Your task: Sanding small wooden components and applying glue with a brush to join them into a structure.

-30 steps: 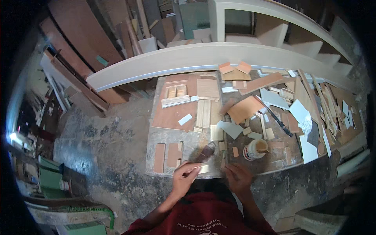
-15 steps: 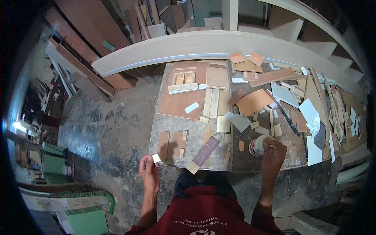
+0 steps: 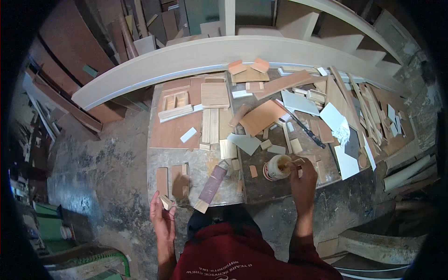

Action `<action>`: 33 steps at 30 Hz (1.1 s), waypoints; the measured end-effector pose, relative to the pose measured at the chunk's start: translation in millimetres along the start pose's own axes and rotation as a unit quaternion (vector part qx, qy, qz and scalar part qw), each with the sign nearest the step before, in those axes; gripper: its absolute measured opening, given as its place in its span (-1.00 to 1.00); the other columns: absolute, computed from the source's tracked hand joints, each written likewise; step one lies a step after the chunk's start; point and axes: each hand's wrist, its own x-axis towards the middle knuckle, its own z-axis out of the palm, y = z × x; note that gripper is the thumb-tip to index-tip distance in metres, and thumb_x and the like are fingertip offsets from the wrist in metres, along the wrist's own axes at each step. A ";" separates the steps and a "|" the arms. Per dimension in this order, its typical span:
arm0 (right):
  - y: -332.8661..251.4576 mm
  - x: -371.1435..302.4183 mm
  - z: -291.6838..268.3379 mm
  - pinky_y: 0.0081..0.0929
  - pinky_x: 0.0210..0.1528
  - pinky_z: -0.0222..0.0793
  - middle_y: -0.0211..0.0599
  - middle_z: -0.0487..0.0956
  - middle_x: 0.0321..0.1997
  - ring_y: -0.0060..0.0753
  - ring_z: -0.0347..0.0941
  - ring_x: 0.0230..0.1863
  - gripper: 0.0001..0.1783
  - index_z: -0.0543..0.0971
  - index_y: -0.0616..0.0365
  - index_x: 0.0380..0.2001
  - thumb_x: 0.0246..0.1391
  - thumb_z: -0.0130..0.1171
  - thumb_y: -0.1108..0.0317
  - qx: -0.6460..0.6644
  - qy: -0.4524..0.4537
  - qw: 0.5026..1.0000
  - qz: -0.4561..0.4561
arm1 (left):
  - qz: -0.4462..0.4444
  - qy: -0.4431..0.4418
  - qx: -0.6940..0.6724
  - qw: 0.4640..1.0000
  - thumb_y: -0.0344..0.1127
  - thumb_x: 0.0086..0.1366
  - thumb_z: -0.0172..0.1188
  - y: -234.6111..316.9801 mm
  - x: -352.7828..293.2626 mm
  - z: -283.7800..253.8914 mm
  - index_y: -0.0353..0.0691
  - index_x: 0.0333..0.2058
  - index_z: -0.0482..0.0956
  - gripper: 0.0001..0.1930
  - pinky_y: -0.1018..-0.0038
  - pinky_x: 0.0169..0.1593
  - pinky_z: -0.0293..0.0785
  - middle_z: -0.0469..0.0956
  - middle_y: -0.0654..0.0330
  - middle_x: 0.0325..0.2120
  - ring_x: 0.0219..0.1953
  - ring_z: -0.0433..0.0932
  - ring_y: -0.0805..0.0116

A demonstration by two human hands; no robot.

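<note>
My left hand [image 3: 161,219] pinches a small pale wood block [image 3: 165,202] between thumb and fingers, just off the bench's front left edge. Beside it on the bench lie two flat brown wood pieces, the left one [image 3: 162,181] plain and the right one [image 3: 179,179] with small blocks along its edge, partly in shadow. My right hand [image 3: 304,179] is closed on a thin wooden stick [image 3: 297,162], held at the mouth of an open white pot [image 3: 274,171] with yellowish-brown residue inside. A sandpaper-wrapped wood block [image 3: 212,186] lies between my hands.
A small compartmented wood frame [image 3: 175,103] and a square board [image 3: 215,95] rest at the back left of the bench. Wood offcuts, white panels [image 3: 332,116] and a dark slim tool [image 3: 308,130] crowd the right. A long pale board [image 3: 196,58] stands behind.
The view has shifted right, so the bench appears farther left. The block in my left hand has turned. My right hand stays at the pot with the stick.
</note>
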 end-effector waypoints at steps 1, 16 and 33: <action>-3.1 0.9 -1.4 -0.29 -0.27 0.37 -0.07 0.50 -0.37 -0.05 0.46 -0.34 -0.90 0.48 0.29 -0.36 0.10 0.13 0.46 0.005 0.009 1.000 -0.011 | -0.001 -0.001 0.002 1.000 -0.14 0.32 0.11 -2.9 3.7 3.6 -0.14 0.19 0.28 -0.49 0.44 -0.03 0.43 0.45 0.22 -0.03 -0.08 0.47 0.41; 27.0 -1.2 -3.7 -0.36 -0.27 0.41 -0.15 0.52 -0.35 -0.19 0.51 -0.31 -0.91 0.45 0.26 -0.44 0.07 0.15 0.50 -0.022 0.014 0.999 -0.020 | 0.003 0.031 -0.108 0.994 -0.28 0.32 0.12 -5.8 27.6 -16.7 -0.23 0.10 0.34 -0.60 0.44 0.04 0.43 0.49 0.20 -0.09 -0.08 0.49 0.37; -5.2 -10.9 -20.5 -0.55 -0.22 0.36 -0.31 0.57 -0.32 -0.56 0.44 -0.30 -0.83 0.54 0.26 -0.28 0.13 0.18 0.37 0.037 0.137 0.988 0.065 | -0.043 -0.019 -0.107 0.993 -0.25 0.35 0.09 -1.3 63.0 -24.4 -0.18 0.14 0.31 -0.58 0.50 -0.09 0.50 0.46 0.21 -0.08 -0.14 0.51 0.36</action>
